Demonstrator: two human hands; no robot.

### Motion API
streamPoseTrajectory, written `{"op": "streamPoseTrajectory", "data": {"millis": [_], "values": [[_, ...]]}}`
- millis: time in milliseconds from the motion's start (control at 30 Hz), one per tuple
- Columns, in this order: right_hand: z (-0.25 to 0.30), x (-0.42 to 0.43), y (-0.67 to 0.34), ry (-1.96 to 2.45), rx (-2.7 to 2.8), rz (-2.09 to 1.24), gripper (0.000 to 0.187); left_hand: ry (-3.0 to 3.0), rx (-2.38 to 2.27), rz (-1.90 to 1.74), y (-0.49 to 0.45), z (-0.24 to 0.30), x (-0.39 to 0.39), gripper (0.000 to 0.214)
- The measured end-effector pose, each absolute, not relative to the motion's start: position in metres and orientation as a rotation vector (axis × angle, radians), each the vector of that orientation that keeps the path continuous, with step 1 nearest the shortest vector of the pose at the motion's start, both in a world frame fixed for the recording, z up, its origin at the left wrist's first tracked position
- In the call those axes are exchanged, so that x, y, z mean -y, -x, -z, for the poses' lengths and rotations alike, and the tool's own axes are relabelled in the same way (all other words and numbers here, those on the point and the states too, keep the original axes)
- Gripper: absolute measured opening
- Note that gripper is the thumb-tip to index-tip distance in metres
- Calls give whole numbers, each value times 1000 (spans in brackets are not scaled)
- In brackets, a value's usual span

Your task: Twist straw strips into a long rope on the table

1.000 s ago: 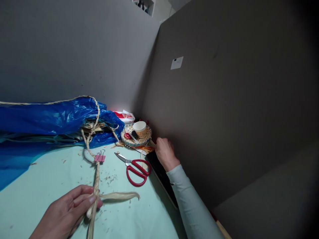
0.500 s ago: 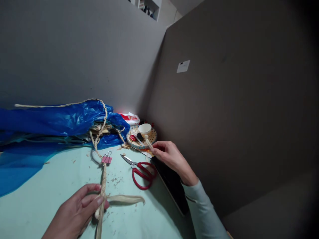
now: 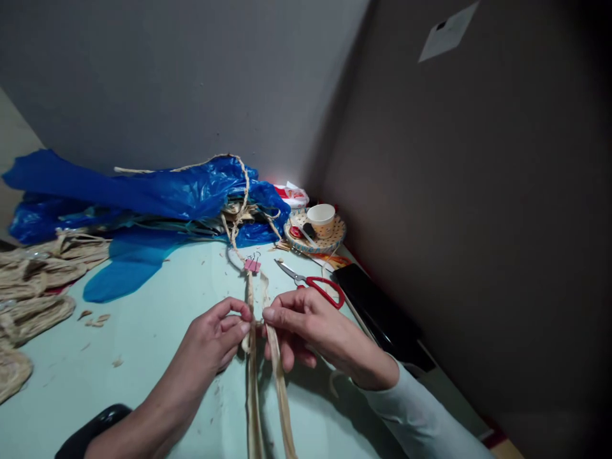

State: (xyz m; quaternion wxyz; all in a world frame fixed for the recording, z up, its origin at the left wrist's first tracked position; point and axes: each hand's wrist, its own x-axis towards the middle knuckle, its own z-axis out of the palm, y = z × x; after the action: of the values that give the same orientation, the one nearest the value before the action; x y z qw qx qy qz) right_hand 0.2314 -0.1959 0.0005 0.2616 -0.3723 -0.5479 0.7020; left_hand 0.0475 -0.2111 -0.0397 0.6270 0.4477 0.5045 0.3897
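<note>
While the left hand is pinching the braided husk cord between thumb and forefinger, the right hand is now working just beside it, having come back from the woven tray. It is pinching a flat pale strip between thumb and fingers, the strip's upper end pointing towards the pink binder clip and its tail running out at the bottom edge. That is bringing the strip alongside the braid, apparently within reach for adding or aligning; whether the two are touching behind the fingers, I cannot tell. The side strand that was sticking out to the right is no longer showing clearly past the right hand. The cord is lying over the pale green cloth, running from the clip down through the left fingers.

Beyond the right hand, the red-handled scissors are lying close, one handle loop partly hidden and perhaps crowding that wrist. A flat black device is bordering the right side. A paper cup is standing on the tray, a blue plastic bag is slumping against the wall, and husk bundles are lying at far left.
</note>
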Motion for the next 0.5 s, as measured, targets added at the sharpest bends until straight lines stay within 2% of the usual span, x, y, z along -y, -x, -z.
{"op": "streamPoseTrajectory", "data": {"millis": [500], "values": [[14,201,-219,1146,1685,-1654,38,-957,-1184,-865,-44,39,209,33]]}}
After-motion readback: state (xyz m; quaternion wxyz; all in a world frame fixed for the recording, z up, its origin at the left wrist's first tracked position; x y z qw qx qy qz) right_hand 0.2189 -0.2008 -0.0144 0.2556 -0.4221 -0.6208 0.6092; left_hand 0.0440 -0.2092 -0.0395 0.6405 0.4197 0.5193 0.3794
